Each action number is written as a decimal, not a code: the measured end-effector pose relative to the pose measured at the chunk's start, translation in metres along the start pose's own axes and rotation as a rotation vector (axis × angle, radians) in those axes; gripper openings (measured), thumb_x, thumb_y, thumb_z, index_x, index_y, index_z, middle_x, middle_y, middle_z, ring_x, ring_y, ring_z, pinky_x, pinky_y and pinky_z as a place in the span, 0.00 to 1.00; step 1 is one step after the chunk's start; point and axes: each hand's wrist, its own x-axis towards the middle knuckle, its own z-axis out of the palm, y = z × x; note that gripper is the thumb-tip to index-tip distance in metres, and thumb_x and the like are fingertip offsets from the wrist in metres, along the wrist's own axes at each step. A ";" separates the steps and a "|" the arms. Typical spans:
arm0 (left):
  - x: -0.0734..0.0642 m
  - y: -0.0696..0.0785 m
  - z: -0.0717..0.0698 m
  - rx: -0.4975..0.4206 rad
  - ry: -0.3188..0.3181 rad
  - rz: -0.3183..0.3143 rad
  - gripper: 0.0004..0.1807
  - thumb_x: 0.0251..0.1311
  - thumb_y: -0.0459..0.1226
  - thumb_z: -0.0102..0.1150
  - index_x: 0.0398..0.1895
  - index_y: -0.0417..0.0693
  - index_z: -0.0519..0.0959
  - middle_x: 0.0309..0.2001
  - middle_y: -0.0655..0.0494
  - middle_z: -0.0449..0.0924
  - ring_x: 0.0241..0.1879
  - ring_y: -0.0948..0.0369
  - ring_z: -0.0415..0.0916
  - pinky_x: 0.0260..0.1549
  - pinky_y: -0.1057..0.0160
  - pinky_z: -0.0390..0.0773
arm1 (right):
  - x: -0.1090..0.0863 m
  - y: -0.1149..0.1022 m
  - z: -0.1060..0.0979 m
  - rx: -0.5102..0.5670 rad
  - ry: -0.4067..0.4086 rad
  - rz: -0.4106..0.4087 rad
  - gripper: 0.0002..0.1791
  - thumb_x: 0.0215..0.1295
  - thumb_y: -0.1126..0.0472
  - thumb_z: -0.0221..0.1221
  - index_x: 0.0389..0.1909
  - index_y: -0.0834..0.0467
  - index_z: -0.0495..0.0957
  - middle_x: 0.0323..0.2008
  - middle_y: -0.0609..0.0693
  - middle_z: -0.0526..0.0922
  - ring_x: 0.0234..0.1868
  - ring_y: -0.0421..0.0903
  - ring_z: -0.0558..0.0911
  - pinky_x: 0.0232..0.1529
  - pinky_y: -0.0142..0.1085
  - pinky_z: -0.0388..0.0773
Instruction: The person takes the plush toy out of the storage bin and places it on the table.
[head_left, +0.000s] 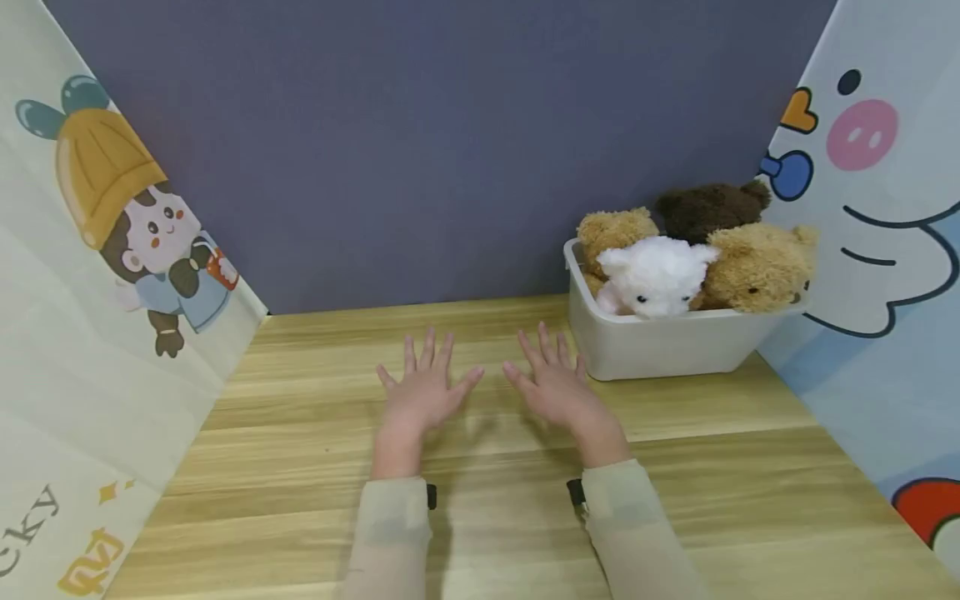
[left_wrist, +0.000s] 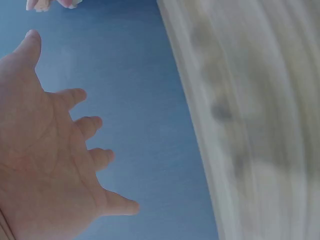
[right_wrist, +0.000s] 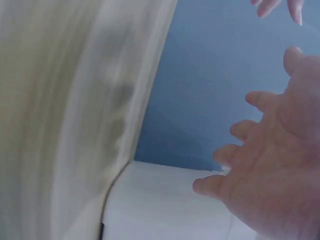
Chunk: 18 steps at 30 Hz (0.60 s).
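Observation:
Both hands hover palm down over the wooden table with fingers spread, holding nothing. My left hand is left of the middle, its thumb toward the other hand; the left wrist view shows its bare palm. Close to the bin's left side is my right hand, whose fingers also stand apart in the right wrist view. The white bin holds several plush toys: a white lamb-like one in front, a tan bear at right, a light brown one and a dark brown one behind.
The wood-grain table runs back to a dark grey-blue wall. A panel with a cartoon child slopes along the left, and one with a pig-nosed cartoon bounds the right. Black straps show at the sleeves.

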 end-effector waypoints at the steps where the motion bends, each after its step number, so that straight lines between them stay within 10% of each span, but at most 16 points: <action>1: 0.000 0.001 -0.002 -0.005 0.001 0.003 0.50 0.72 0.77 0.31 0.89 0.67 0.38 0.87 0.57 0.23 0.86 0.43 0.17 0.70 0.17 0.25 | -0.001 0.000 -0.003 0.007 0.001 -0.005 0.45 0.82 0.27 0.33 0.88 0.44 0.38 0.87 0.55 0.25 0.86 0.67 0.28 0.79 0.76 0.31; 8: 0.004 0.008 -0.019 -0.005 0.026 0.045 0.51 0.70 0.78 0.32 0.89 0.69 0.36 0.88 0.57 0.23 0.86 0.43 0.17 0.71 0.16 0.25 | -0.020 -0.007 -0.036 0.110 -0.010 -0.083 0.44 0.82 0.29 0.40 0.88 0.40 0.34 0.86 0.52 0.21 0.86 0.65 0.26 0.80 0.74 0.35; 14: 0.009 0.017 -0.035 -0.012 0.010 0.121 0.49 0.72 0.76 0.34 0.88 0.71 0.36 0.87 0.63 0.21 0.86 0.47 0.15 0.72 0.17 0.24 | -0.064 0.006 -0.092 0.288 0.049 -0.254 0.45 0.82 0.40 0.55 0.87 0.33 0.38 0.88 0.55 0.43 0.86 0.66 0.52 0.78 0.72 0.57; 18: 0.014 0.022 -0.046 -0.018 -0.048 0.217 0.48 0.73 0.75 0.36 0.88 0.73 0.37 0.87 0.67 0.22 0.87 0.49 0.16 0.73 0.17 0.27 | -0.089 0.041 -0.137 0.359 0.293 -0.290 0.42 0.82 0.57 0.58 0.87 0.43 0.48 0.78 0.59 0.66 0.76 0.49 0.71 0.76 0.37 0.71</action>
